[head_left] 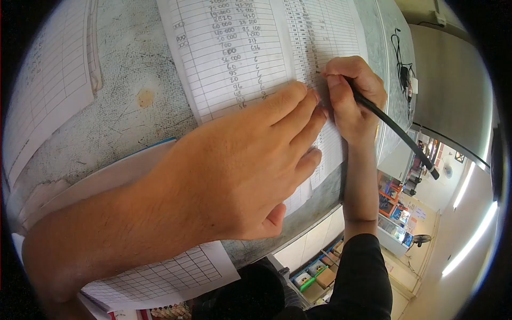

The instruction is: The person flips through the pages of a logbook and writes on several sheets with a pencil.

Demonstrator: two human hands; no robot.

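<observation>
My left hand [234, 160] lies palm down across a handwritten sheet of numbers [229, 32], its fingers stretched towards the right and slightly apart. Beside its fingertips, my right hand [354, 88] grips a long black pen [397, 128] between thumb and fingers. The pen's writing end is near a narrow-ruled printed sheet [325, 26], which lies against the handwritten one. Part of both sheets is hidden under my hands.
A worn grey table [141, 64] bears a ruled sheet [48, 69] at the left and a grid sheet [160, 277] below my left arm. A black cable [400, 64] lies at the upper right. Shelves with boxes [322, 277] and a fan [421, 240] stand beyond.
</observation>
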